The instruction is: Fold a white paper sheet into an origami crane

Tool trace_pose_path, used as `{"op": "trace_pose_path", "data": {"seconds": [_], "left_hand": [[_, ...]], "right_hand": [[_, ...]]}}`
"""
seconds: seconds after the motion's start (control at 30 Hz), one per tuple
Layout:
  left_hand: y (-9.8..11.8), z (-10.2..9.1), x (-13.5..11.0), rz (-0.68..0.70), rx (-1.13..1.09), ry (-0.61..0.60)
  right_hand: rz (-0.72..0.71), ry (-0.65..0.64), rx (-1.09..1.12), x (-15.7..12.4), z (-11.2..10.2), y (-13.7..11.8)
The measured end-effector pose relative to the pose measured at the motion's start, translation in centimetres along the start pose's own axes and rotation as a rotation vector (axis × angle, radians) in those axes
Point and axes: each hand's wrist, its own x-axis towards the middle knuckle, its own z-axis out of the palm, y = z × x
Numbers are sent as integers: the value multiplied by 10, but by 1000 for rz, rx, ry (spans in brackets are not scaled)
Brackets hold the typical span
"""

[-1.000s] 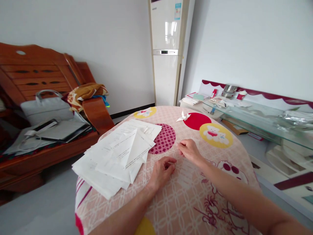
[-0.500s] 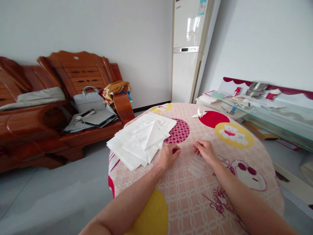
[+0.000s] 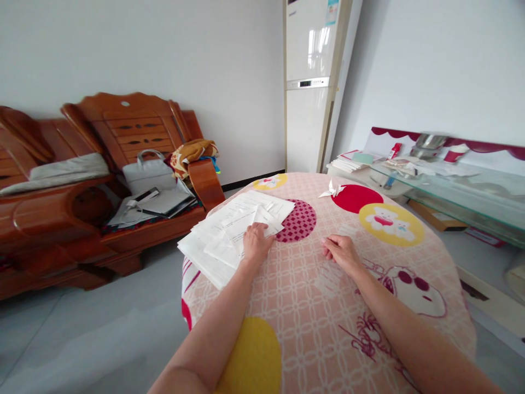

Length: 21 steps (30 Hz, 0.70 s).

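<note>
Several white printed sheets [image 3: 209,249] lie in a loose pile on the left of the round table. My left hand [image 3: 257,241] rests over the pile, touching a folded sheet [image 3: 262,215] at its top; the fingers bend over the paper and the thumb stands apart. To the right, my right hand [image 3: 342,251] lies on the pink patterned tablecloth [image 3: 311,323] with its fingers curled in and nothing visible in them. Beyond the hands, a small white folded paper bird [image 3: 333,189] sits beside the red circle of the cloth.
A wooden armchair [image 3: 135,137] at left holds a grey bag [image 3: 144,171], papers and a folded cloth [image 3: 192,153]. At right stands a glass-topped stand [image 3: 463,191] with a paper cup [image 3: 455,154] and metal bowls [image 3: 429,143]. A tall white air conditioner [image 3: 307,109] stands behind.
My left hand has moved left and forward from the pile's edge onto the folded sheet. My right hand has stayed nearly in place. The view has shifted slightly.
</note>
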Motion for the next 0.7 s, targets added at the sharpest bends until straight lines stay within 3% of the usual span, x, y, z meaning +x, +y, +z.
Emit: {"op": "trace_pose_path", "data": {"seconds": [0.17, 0.27, 0.33, 0.4, 0.53, 0.6, 0.7], "left_hand": [[-2, -4, 5, -34, -33, 43], [11, -14, -1, 2, -79, 100], [27, -19, -12, 81, -141, 141], [45, -22, -28, 262, -340, 212], [72, -19, -59, 475, -566, 63], [78, -15, -66, 555, -596, 4], [79, -13, -67, 643, -599, -74]], "right_hand": [[-2, -18, 18, -1, -1, -3], [-28, -7, -5, -5, 0, -6], [-72, -35, 2, -11, 3, -12], [-119, -129, 100, -19, 11, -22], [-237, -316, 328, -35, 28, -40], [-209, -274, 282, -41, 32, -43], [-154, -111, 173, -43, 29, -43]]}}
